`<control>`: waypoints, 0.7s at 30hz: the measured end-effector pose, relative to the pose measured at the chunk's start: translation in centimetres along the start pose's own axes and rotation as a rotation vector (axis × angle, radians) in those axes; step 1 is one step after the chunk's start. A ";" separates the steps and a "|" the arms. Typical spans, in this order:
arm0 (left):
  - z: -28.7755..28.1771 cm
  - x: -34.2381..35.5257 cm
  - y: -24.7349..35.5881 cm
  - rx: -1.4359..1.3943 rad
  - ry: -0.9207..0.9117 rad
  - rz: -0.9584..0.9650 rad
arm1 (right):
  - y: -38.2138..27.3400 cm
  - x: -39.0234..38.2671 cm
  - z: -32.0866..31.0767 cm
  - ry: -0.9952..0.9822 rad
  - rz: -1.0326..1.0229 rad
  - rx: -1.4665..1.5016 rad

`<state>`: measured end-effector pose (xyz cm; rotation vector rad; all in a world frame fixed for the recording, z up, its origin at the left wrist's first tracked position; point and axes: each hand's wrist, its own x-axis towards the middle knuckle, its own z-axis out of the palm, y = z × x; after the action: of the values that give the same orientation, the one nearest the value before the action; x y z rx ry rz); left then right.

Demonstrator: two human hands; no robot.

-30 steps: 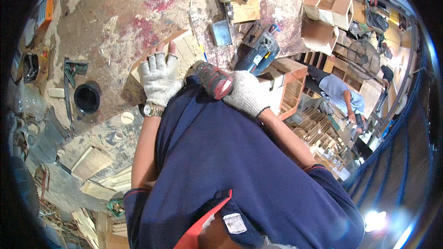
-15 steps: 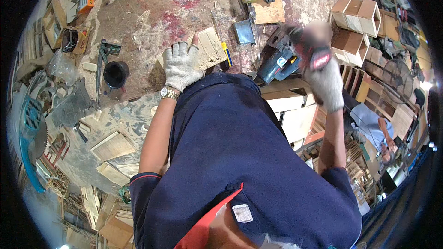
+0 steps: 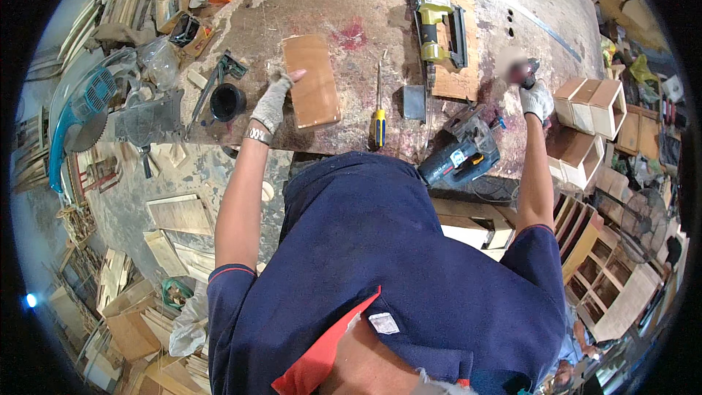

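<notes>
My left hand (image 3: pixel 272 99), in a white work glove with a wristwatch, rests its fingers on the left edge of a flat brown wooden board (image 3: pixel 313 80) lying on the stained workbench (image 3: pixel 351 7). My right hand (image 3: pixel 537 97), also gloved, is stretched out to the right over the bench edge and is shut on a small dark and red tool (image 3: pixel 521 71), which is blurred. My dark blue shirt fills the lower middle of the view.
On the bench lie a yellow-handled screwdriver (image 3: pixel 377 121), a yellow nail gun (image 3: pixel 437 25) on a board, a blue jigsaw (image 3: pixel 462 155), a black cup (image 3: pixel 227 101) and a mitre saw (image 3: pixel 88 113) at left. Open wooden boxes (image 3: pixel 589 106) stand at right. Wood offcuts litter the floor.
My right hand has swung out from in front of my chest to the far right, carrying the dark red tool. My left hand stayed on the wooden board. The view tilted up the bench.
</notes>
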<state>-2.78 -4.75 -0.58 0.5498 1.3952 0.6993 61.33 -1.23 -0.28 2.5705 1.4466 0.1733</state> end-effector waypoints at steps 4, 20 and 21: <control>3.0 -3.8 2.0 1.362 0.477 0.521 | -0.8 -0.3 2.7 -0.114 -0.037 0.047; 4.6 -5.5 -3.2 1.650 0.207 0.753 | 3.6 -22.0 8.4 -0.300 0.818 1.212; 4.6 -5.7 -2.9 1.670 0.196 0.720 | 3.6 -22.1 9.0 -0.335 0.847 1.470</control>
<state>1.88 -10.62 1.77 2.4022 1.7435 -0.0814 54.66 -22.89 -8.44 3.7068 0.0803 -1.6882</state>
